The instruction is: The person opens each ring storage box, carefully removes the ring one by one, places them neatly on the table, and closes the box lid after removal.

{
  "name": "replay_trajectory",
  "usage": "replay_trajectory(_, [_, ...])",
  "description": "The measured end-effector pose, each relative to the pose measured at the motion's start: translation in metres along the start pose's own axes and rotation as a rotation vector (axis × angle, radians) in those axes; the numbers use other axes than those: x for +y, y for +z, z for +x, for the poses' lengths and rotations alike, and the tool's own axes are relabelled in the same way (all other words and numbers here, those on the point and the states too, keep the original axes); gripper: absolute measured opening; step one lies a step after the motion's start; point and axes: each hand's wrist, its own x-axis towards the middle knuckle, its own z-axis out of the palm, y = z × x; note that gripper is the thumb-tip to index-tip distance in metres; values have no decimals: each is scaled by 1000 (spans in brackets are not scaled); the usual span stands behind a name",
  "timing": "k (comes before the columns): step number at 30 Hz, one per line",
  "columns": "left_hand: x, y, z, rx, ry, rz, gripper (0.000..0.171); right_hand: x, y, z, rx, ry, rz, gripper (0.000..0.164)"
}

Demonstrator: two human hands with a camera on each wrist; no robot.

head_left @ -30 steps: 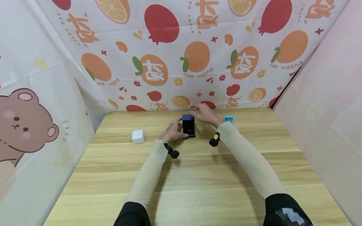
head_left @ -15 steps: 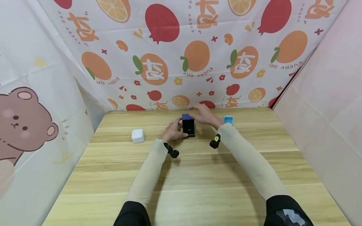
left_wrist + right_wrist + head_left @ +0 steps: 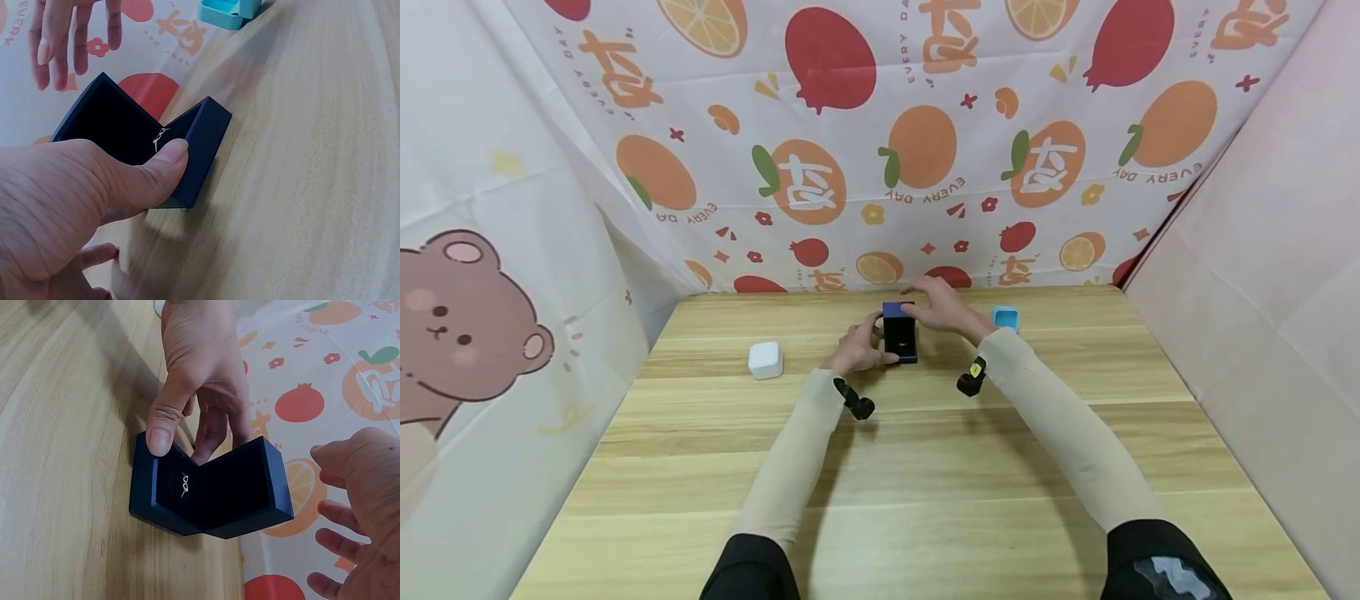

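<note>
Item 1: navy ring box [image 3: 899, 340], approx. ctr of head view, far side of the wood-grain table [image 3: 887, 483]; lid up, black lining, base on the tabletop. Item 2: silver-coloured ring [image 3: 185, 486], seated in the box's base, left of ctr in R wrist view; looks like a twisted or looped front, fine detail too small to tell. Item 3: your left hand [image 3: 859, 348], just L of the box in head view; clamped on it, thumb over the base's front edge, some fingers behind, others partly hidden. Item 4: your right hand [image 3: 943, 307], upper R of the box in head view; fingers apart, gripping nothing, just beside the lid, w/ a gap showing at lower R of R wrist view. Item 5: white rounded box [image 3: 766, 360], L of ctr in head view, well apart from both your hands. Item 6: light-blue box [image 3: 1005, 315], R of ctr, partly behind your R sleeve; upper R of L wrist view shows it lid-up. Item 7: fruit-print cloth [image 3: 917, 150], top of head view, oranges & red fruit, w/ "EVERY DAY" lettering. Item 8: brown bear print [image 3: 471, 325], far L edge.
</note>
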Motion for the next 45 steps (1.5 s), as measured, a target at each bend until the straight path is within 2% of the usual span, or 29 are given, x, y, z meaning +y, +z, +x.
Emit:
replay_trajectory(12, [1, -3, -2, -12, -6, -12, 96, -1, 3, -1, -36, 36, -13, 32])
replay_trajectory(18, [-1, -3, -1, -9, -3, -11, 96, 0, 4, -1, -11, 2, 8, 28])
replay_trajectory(26, [-2, -3, -1, -18, -1, -16, 95, 2, 5, -1, -20, -21, 8, 26])
replay_trajectory(34, [-2, -4, 2, -17, 5, -1, 95, 3, 7, -4, -38, 27, -2, 22])
replay_trajectory(45, [-3, -3, 4, -21, 5, 2, 96, 6, 12, -10, -45, -7, -16, 24])
